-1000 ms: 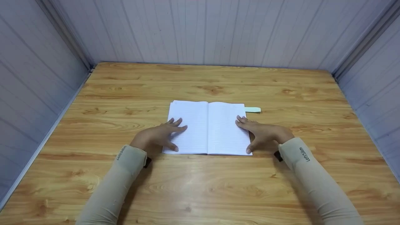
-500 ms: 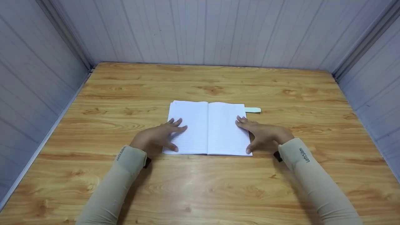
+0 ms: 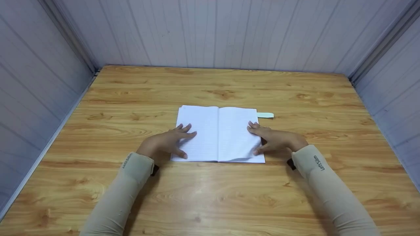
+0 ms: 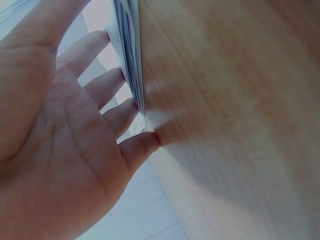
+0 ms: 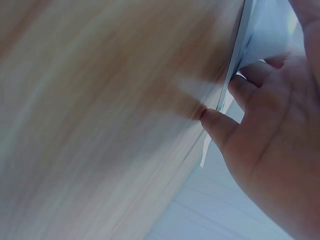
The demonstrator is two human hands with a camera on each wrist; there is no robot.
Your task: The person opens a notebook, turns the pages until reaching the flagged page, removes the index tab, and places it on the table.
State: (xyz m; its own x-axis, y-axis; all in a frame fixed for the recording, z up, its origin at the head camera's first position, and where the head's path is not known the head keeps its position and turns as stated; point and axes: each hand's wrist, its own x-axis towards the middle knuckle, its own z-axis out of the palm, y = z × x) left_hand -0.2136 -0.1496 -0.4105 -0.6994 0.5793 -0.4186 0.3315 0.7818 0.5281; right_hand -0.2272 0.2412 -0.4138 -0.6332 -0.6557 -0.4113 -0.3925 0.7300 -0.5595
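A lined notebook (image 3: pixel 203 121) lies open on the wooden table, both pages bare of writing as far as shows. My left hand (image 3: pixel 165 141) rests on the left page with spread fingers, the thumb near the lower corner. In the left wrist view, the little finger of the left hand (image 4: pixel 75 130) reaches past the stacked page edges (image 4: pixel 131 55) to the table. My right hand (image 3: pixel 275 139) lies at the outer edge of the right page, fingers extended. Its thumb pushes that page (image 3: pixel 242 144) inward, and the lower corner is lifted and buckled. The right wrist view shows this hand (image 5: pixel 275 120) beside the notebook's edge.
A pale green tab (image 3: pixel 265 115) sticks out from the notebook's upper right side. The wood-grain table (image 3: pixel 210 196) stretches all around. Panelled walls (image 3: pixel 210 36) enclose it at the back and on both sides.
The right thumb has slid inward and slightly up, and the lower right corner of the page has risen off the sheets below. The left hand and the notebook stay in place.
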